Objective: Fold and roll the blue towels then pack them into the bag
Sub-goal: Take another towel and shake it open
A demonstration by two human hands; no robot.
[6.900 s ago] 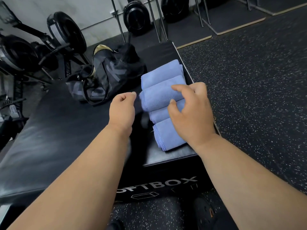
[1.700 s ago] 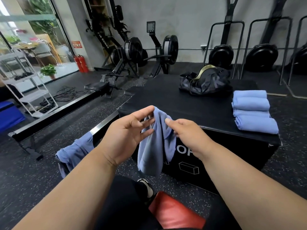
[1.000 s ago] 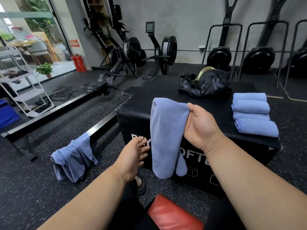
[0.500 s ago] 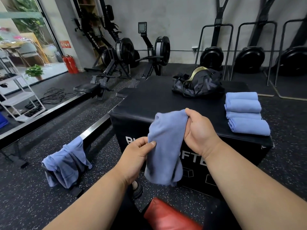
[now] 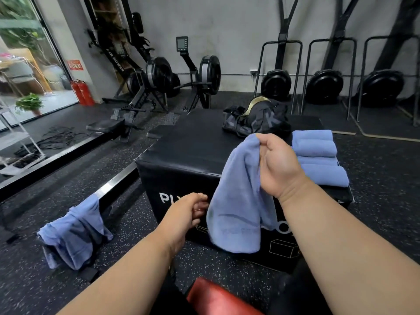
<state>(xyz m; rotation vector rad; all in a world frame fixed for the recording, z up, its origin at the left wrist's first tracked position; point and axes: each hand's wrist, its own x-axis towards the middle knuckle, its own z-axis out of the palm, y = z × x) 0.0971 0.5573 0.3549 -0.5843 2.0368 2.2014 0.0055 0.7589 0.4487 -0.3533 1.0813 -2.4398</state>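
A: Status on the hands?

B: Right hand (image 5: 279, 164) pinches the top of a loose blue towel (image 5: 238, 201), grip clenched on the cloth. The towel hangs down in front of the black box (image 5: 181, 155), covering part of the white lettering on its face. Left hand (image 5: 188, 212) is low, just beside the towel's left edge, fingers curled. Cannot tell if it touches the cloth or holds anything.

A: Where's the rest?

B: Four rolled towels (image 5: 318, 158) in a row on the right side of the tabletop, close to its right edge. The right hand overlaps their near-left ends. Black bag (image 5: 256, 121) sits at the back of the tabletop, left of the rolls, gold lining showing at the top. Another blue towel (image 5: 72, 230) is draped over a low metal rail (image 5: 113, 185) on the floor, left of the box.

A: Room to work?

B: Middle and left of the tabletop lie between the bag and the front edge. Rowing machines (image 5: 159, 87) stand behind on the left, black fan units in metal frames (image 5: 325, 85) along the back wall.

A: Anything unclear?

B: A red thing (image 5: 216, 298) at the bottom edge, cut off. Inside of the bag not visible.
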